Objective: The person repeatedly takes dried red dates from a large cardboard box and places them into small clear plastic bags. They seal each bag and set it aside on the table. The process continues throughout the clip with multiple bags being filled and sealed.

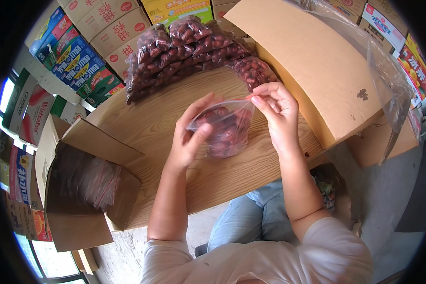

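A small clear plastic bag (225,128) of dark red, wrinkled dried fruit is held just above the middle of the wooden table (151,123). The film is thin and glossy; the contents bulge it into a soft pouch, the top strip drawn flat between the two hands.

Left hand (189,135) – fingers curled round the bag's left upper corner, thumb pressed on the front face. Right hand (277,111) – thumb and forefinger pinched narrow on the top right edge, the other fingers loosely bent.

Table: pale planks with plain grain, near edge straight, bare wood showing to the left of and below the bag.

Far side: a heap of filled bags (189,47) of the same fruit, stacked on the table's far edge. Right: a large open cardboard box (312,66) with a loose clear liner (388,80), lying close beside the right hand. Near left: a smaller open carton (80,189) holding a stack of flat empty bags (92,180), well apart from the left hand. Printed cartons (80,52) stacked along the far and left walls.
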Available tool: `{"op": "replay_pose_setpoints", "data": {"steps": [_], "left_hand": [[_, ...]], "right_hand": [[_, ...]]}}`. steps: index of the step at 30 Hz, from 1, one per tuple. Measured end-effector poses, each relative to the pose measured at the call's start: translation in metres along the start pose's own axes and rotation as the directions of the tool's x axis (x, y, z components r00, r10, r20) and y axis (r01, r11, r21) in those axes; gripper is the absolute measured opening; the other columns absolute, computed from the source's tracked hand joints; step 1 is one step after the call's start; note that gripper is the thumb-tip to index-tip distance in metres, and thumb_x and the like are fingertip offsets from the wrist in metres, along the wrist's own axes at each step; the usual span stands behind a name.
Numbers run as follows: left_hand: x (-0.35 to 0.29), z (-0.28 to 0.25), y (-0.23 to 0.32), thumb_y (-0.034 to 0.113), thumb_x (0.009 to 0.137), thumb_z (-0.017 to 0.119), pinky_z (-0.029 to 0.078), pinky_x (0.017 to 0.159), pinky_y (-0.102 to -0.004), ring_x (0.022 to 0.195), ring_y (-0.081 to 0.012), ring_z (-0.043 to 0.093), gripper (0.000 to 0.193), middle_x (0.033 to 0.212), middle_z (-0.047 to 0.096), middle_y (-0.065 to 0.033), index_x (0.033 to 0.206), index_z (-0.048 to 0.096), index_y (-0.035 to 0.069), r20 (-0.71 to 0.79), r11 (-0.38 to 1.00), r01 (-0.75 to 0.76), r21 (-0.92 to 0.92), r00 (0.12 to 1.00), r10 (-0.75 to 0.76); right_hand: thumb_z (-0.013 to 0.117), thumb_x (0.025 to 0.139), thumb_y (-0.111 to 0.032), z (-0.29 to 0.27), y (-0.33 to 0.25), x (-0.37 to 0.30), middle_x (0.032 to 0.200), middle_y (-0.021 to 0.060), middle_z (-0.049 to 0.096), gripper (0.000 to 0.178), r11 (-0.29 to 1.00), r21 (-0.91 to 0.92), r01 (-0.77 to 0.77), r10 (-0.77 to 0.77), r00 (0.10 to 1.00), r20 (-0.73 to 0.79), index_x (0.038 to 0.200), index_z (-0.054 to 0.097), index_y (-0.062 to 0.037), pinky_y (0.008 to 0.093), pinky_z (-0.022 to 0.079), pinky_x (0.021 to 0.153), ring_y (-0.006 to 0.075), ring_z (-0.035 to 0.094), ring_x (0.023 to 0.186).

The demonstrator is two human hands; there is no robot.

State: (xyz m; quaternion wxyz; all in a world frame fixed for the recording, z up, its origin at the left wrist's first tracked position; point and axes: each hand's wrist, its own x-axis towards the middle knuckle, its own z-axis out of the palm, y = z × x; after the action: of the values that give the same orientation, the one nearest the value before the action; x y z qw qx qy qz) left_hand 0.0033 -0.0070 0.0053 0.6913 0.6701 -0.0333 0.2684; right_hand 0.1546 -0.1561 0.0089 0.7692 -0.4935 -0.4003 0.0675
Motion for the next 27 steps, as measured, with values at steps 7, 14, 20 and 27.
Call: {"op": "replay_pose_setpoints", "data": {"steps": [7, 14, 20, 27], "left_hand": [[0.000, 0.002, 0.003, 0.022, 0.091, 0.062, 0.047, 0.093, -0.0328, 0.104, -0.0205, 0.063, 0.042, 0.110, 0.067, -0.0161, 0.120, 0.058, -0.008, -0.054, 0.978, -0.022, 0.206, 0.998, 0.034], [-0.003, 0.002, -0.003, 0.018, 0.093, 0.060, 0.050, 0.086, -0.0298, 0.095, -0.0177, 0.065, 0.035, 0.104, 0.070, -0.0128, 0.116, 0.060, -0.008, -0.113, 0.958, -0.032, 0.286, 0.991, 0.067], [-0.001, 0.003, -0.002, 0.020, 0.091, 0.061, 0.047, 0.092, -0.0311, 0.101, -0.0193, 0.064, 0.040, 0.107, 0.068, -0.0134, 0.120, 0.057, -0.007, -0.109, 0.954, -0.051, 0.294, 0.990, 0.086], [0.001, -0.009, 0.001, 0.031, 0.069, 0.085, 0.042, 0.101, -0.0338, 0.113, -0.0187, 0.057, 0.080, 0.124, 0.060, -0.0131, 0.131, 0.049, -0.004, 0.123, 0.994, 0.105, 0.010, 0.987, -0.106]], "right_hand": [[0.064, 0.088, -0.002, 0.003, -0.002, -0.001, 0.089, 0.0049, 0.066, 0.007, 0.998, 0.052, -0.047, 0.047, 0.999, 0.008, 0.094, 0.061, -0.0011, 0.0239, 0.049, 0.077, 0.0103, 0.063, 0.084], [0.064, 0.087, -0.001, 0.004, -0.001, -0.001, 0.090, 0.0048, 0.066, 0.009, 0.998, 0.046, -0.039, 0.039, 0.999, -0.005, 0.095, 0.061, -0.0010, 0.0238, 0.049, 0.076, 0.0107, 0.063, 0.083], [0.066, 0.086, -0.005, 0.005, -0.004, 0.000, 0.094, 0.0038, 0.065, 0.014, 0.997, -0.064, 0.051, -0.049, 0.998, 0.029, 0.099, 0.062, -0.0025, 0.0268, 0.047, 0.081, 0.0111, 0.063, 0.088], [0.065, 0.086, -0.006, 0.004, -0.008, 0.001, 0.095, 0.0031, 0.065, 0.013, 0.990, -0.107, 0.086, -0.074, 0.991, 0.111, 0.099, 0.063, -0.0029, 0.0267, 0.045, 0.082, 0.0103, 0.061, 0.091]]}}
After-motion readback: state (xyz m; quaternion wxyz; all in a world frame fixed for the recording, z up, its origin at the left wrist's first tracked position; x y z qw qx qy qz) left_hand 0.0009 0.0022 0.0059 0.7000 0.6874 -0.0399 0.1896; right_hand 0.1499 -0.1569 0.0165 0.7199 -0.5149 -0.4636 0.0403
